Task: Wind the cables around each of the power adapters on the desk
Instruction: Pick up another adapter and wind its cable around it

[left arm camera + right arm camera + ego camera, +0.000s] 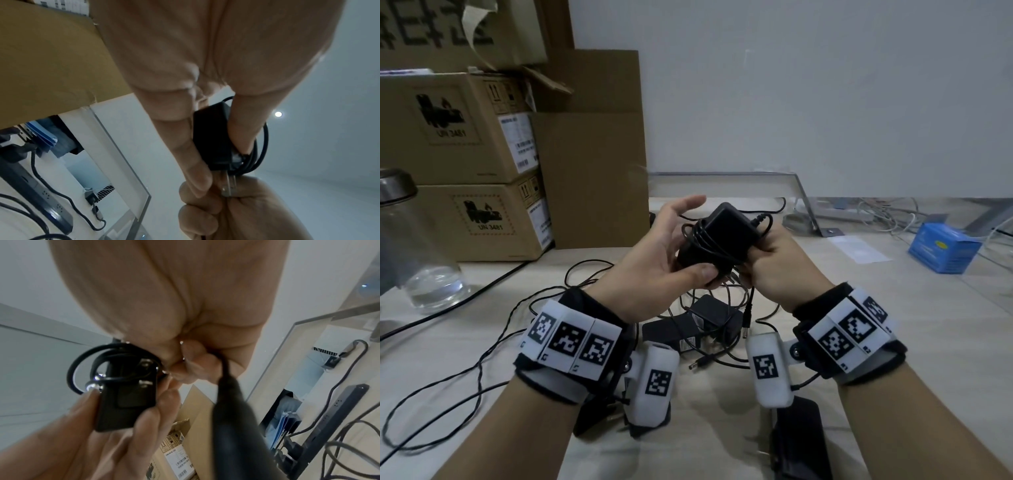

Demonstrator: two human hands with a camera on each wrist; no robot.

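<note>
Here, above the table [893, 308], the left hand [654, 253] grips the half-wound power adapter [717, 236] while the right hand [780, 270] pinches its cable [697, 236]; next, another tight loop, with other adapters [705, 322] apparently awaiting winding.

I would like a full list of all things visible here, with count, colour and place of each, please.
held power adapter: one, black, above the desk between both hands, cable looped around it
loose power adapters: at least four, black, on the desk below the hands, cables tangled
cardboard boxes: several, brown, stacked far left
glass jar: one, clear, left edge
blue box: one, far right
power strip: one, black, far side
desk: one, light wood
left hand: grips the held power adapter
right hand: pinches its cable
</note>
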